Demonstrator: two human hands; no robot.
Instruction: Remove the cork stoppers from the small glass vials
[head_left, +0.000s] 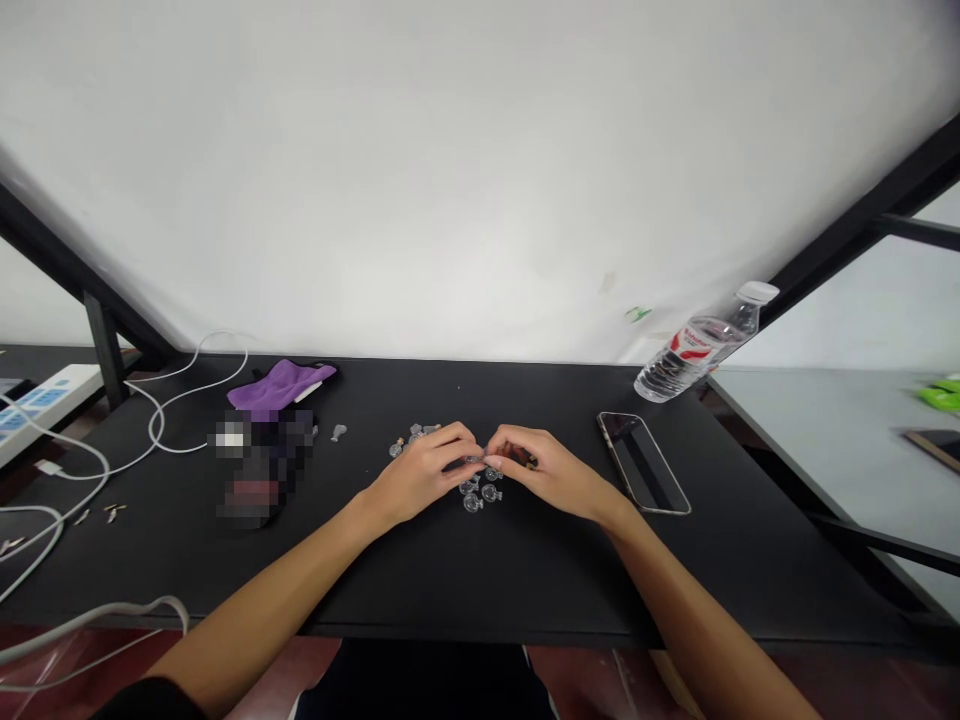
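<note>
My left hand (pixel 431 470) and my right hand (pixel 551 475) meet fingertip to fingertip just above the black table (pixel 345 590). Both are closed in a pinch. A tiny clear piece (pixel 474 460) shows at the left fingertips; the right fingers touch its end, and most of it is hidden. Several small clear round pieces with short necks, like tiny bottles (pixel 472 502), lie right below the fingertips. More clear pieces (pixel 397 449), some with brownish ends, lie beyond my left hand. Small brown and yellow bits (pixel 531 462) show partly behind my right fingers.
Right of my hands lies a phone (pixel 643 463), with a tilted water bottle (pixel 701 345) behind it. On the left are a purple cloth pouch (pixel 281 388), a blurred-out object (pixel 259 470), white cables (pixel 157 420) and a power strip (pixel 49 405). A white wall (pixel 450 200) stands behind.
</note>
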